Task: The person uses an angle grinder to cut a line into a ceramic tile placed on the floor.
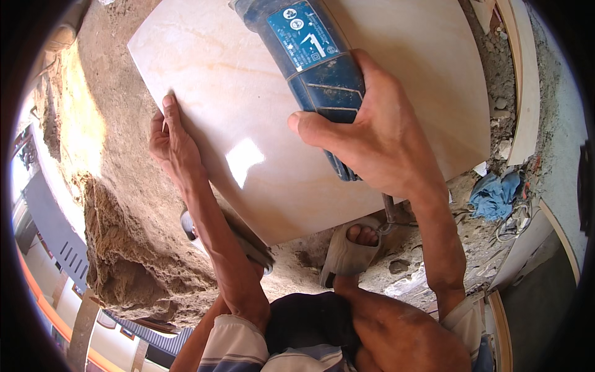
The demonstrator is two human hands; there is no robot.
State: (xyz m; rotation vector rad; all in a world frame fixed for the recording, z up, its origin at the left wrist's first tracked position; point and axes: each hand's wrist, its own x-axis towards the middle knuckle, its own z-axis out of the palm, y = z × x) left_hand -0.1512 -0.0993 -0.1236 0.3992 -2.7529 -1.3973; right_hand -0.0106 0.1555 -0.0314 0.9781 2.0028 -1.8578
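My right hand [393, 133] is wrapped around the rear body of a dusty blue angle grinder [300, 53], thumb across its near side. The grinder's front end runs out of view at the top, so its disc is hidden. Below it lies a large, glossy cream tile [198, 59] with faint veining and a bright reflection. At the tile's left edge my left hand [175, 139] grips the rim, thumb on top and the other fingers curled at the side. A cord hangs from the grinder's back end, beneath my right wrist.
My sandalled foot [350, 251] is close to the tile's near edge. A crumpled blue cloth [494, 195] and a loose cable [515, 223] lie on rubble at right. Long cut tile strips [524, 87] stand beyond. An earthen ledge [124, 260] drops off at left.
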